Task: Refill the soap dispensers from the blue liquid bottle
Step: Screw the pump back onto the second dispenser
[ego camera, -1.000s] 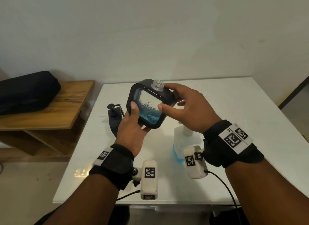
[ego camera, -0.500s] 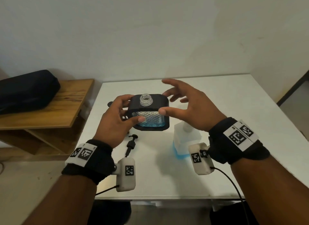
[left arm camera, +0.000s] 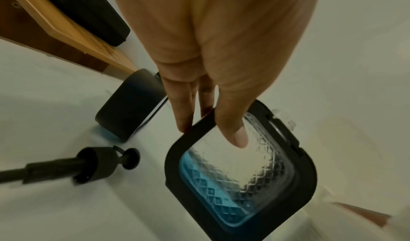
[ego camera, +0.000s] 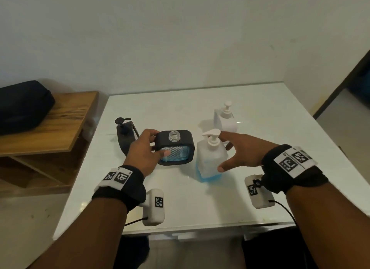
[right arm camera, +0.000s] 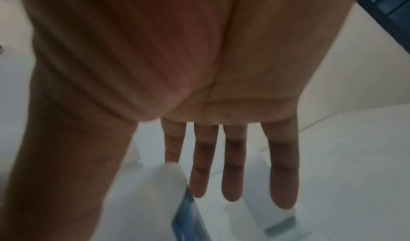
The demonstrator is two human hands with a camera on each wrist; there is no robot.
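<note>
My left hand [ego camera: 158, 143] grips a black-framed glass dispenser [ego camera: 175, 148] upright on the white table [ego camera: 260, 112]. The thumb lies on its patterned front and the fingers behind. Its neck is uncapped and a shallow layer of blue liquid sits at the bottom [left arm camera: 213, 188]. Just right of it stands a frosted pump bottle [ego camera: 210, 158] with blue liquid at its base. My right hand [ego camera: 230, 151] is spread open around that bottle, thumb in front, fingers [right arm camera: 233, 174] straight behind, gripping nothing. A loose black pump [left arm camera: 99, 165] lies on the table to the left.
A second black dispenser [ego camera: 125, 136] with its pump on stands left of my left hand. A white pump dispenser [ego camera: 225, 118] stands behind the frosted bottle. A wooden bench [ego camera: 50, 124] with a black bag [ego camera: 22, 104] adjoins the table's left side.
The black-framed dispenser went from tilted in the air, held by both hands, down to the table. My right hand let go of it and moved right to the frosted bottle.
</note>
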